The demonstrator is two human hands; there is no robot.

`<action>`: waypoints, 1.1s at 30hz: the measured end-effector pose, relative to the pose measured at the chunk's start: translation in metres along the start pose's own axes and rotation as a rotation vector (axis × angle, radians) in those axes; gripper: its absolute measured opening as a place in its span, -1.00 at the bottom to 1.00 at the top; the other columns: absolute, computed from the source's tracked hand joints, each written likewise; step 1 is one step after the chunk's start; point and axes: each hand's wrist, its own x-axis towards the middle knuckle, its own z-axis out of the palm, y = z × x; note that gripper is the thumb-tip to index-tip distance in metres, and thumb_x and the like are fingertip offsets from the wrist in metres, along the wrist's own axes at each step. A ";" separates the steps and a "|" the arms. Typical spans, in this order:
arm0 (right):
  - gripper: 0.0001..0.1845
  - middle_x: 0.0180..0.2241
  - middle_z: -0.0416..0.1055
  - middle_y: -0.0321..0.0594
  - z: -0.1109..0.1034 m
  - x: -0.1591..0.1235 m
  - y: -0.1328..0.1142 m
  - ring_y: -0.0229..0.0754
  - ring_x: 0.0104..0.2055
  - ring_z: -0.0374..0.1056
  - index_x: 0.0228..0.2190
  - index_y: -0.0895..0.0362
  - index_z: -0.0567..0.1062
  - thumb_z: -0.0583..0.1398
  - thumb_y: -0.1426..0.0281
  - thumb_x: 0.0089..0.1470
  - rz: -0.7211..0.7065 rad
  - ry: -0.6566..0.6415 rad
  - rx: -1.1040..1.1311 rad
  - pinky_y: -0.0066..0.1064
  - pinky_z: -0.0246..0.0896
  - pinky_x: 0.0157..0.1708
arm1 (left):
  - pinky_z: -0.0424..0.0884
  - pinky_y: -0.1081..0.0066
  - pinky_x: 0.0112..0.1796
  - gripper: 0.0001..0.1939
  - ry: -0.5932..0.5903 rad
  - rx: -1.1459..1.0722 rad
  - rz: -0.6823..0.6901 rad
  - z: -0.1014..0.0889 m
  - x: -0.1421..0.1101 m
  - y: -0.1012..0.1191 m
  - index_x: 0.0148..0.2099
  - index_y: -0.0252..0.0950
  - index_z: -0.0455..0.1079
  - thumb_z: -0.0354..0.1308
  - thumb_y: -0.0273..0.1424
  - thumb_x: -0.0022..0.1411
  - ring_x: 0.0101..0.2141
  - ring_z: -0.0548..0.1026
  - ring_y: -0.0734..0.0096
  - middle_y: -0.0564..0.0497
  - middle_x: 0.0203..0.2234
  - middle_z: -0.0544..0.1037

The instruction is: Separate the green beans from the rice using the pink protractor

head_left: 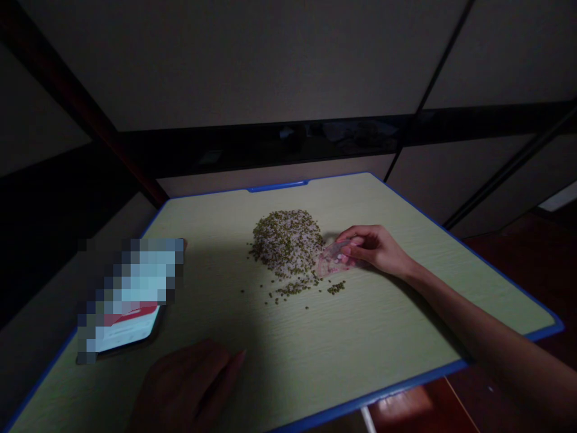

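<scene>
A heap of green beans mixed with white rice-like grains (288,240) sits on the folding table (387,337). At the heap's right edge, my right hand (372,249) pinches a small clear plastic piece with pink markings (332,260), perhaps a bag or a card. Its near edge touches the grains. A little cluster of green beans (336,287) lies just in front of it, apart from the heap. My left hand (187,382) rests in shadow near the front left of the table, its fingers curled in; nothing shows in it.
A lit phone (130,325) lies at the table's left side, its screen partly blurred. Loose beans are scattered in front of the heap. The table has a blue rim (360,397), and pale cabinet panels (270,66) rise behind it.
</scene>
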 end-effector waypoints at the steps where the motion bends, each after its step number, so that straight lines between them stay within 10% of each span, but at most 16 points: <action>1: -0.85 -0.64 0.49 -0.31 0.000 0.000 0.000 -0.34 -0.66 0.35 -0.43 0.20 0.49 0.28 0.51 -0.18 0.005 -0.002 0.003 -0.50 0.21 -0.62 | 0.26 0.62 -0.57 -0.70 0.001 -0.012 -0.012 0.000 0.000 0.000 -0.49 -0.25 0.27 -0.10 -0.36 0.29 -0.66 0.35 0.66 0.17 -0.68 0.39; 11: -0.84 -0.64 0.48 -0.31 0.000 0.001 0.001 -0.33 -0.64 0.34 -0.42 0.21 0.49 0.28 0.48 -0.18 -0.001 0.010 -0.036 -0.49 0.20 -0.62 | 0.35 0.54 -0.52 -0.62 0.045 0.008 -0.241 0.014 -0.026 0.004 -0.52 -0.23 0.32 -0.08 -0.14 0.22 -0.62 0.36 0.54 0.10 -0.70 0.36; 33: -0.82 -0.64 0.45 -0.28 0.003 -0.001 0.000 -0.32 -0.65 0.31 -0.41 0.21 0.46 0.28 0.41 -0.16 -0.016 0.046 -0.124 -0.48 0.16 -0.65 | 0.27 0.59 -0.59 -0.66 -0.007 0.017 -0.004 0.000 -0.003 0.000 -0.51 -0.26 0.27 -0.13 -0.36 0.30 -0.66 0.37 0.63 0.15 -0.69 0.41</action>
